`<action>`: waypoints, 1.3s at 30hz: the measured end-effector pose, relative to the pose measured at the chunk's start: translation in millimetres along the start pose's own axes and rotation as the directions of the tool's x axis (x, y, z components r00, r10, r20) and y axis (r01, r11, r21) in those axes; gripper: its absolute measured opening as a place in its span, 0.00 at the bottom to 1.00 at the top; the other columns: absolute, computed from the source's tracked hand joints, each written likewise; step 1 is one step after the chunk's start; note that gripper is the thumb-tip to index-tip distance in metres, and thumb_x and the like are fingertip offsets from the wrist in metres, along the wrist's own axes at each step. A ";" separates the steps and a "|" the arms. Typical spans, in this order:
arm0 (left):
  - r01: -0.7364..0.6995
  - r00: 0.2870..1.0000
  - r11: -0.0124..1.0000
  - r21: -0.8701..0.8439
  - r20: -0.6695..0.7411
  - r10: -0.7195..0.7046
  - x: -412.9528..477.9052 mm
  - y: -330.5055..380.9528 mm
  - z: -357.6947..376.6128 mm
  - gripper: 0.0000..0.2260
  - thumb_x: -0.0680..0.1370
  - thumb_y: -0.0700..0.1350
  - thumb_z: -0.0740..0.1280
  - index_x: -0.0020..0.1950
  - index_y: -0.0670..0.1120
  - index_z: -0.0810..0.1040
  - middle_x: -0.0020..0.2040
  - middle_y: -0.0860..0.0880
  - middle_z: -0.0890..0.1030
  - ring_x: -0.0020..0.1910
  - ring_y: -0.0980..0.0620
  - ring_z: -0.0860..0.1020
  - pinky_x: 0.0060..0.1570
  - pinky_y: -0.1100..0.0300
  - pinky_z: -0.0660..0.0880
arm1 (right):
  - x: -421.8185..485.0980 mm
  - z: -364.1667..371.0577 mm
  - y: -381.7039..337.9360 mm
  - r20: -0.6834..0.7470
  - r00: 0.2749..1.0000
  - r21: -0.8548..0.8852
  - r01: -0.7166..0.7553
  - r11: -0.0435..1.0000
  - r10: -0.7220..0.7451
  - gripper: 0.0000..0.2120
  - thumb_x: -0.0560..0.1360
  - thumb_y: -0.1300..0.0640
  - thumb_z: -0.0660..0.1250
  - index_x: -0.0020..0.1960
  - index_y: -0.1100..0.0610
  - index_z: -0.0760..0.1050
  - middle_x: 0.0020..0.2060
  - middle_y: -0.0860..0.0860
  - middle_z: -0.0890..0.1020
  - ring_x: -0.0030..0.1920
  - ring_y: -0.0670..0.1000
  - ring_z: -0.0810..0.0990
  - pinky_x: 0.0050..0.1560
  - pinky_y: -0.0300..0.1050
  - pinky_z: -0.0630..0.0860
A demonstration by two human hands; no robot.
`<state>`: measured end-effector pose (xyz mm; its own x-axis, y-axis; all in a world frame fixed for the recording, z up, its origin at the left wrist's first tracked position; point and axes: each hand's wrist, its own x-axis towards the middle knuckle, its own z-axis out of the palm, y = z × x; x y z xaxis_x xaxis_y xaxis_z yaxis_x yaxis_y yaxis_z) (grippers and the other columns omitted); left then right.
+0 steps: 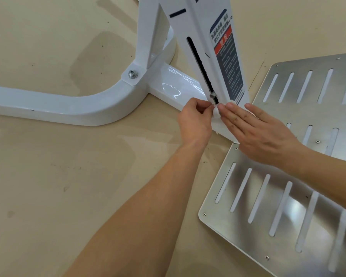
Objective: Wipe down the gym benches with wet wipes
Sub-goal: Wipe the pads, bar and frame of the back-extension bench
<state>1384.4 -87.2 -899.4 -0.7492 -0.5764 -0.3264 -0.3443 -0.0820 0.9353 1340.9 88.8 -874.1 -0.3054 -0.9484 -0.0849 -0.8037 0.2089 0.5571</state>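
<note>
So, the wet wipe (216, 113) is bunched into a small wad at the foot of the white upright (200, 27), right at the lower end of its dark slot (200, 66). My left hand (196, 122) pinches it, fingers (205, 107) curled onto the wad. My right hand (266, 134) lies flat just beside it, fingers (236, 114) straight and pressed against the upright's base. The wad sits between both hands, touching the left. The slot's long axis runs up and away from me, so I judge the next stroke goes upward along it, led by the left hand. The metal footplate (272, 196) lies to the right.
</note>
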 end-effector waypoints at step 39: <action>0.099 0.973 0.989 0.111 0.196 -0.119 -0.1 -64.7 28.7 0.06 0.75 0.42 0.74 0.45 0.50 0.77 0.41 0.49 0.83 0.39 0.52 0.84 0.44 0.56 0.81 | -30.4 16.5 -24.8 0.375 0.916 0.289 0.028 0.957 -0.140 0.31 0.78 0.52 0.46 0.73 0.68 0.68 0.74 0.64 0.68 0.76 0.62 0.65 0.76 0.61 0.60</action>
<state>1390.5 -58.5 -963.9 -0.7990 -0.3916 -0.4563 -0.4777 -0.0475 0.8773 1361.7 116.4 -899.0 -0.3585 -0.8088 -0.4662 -0.9253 0.2419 0.2921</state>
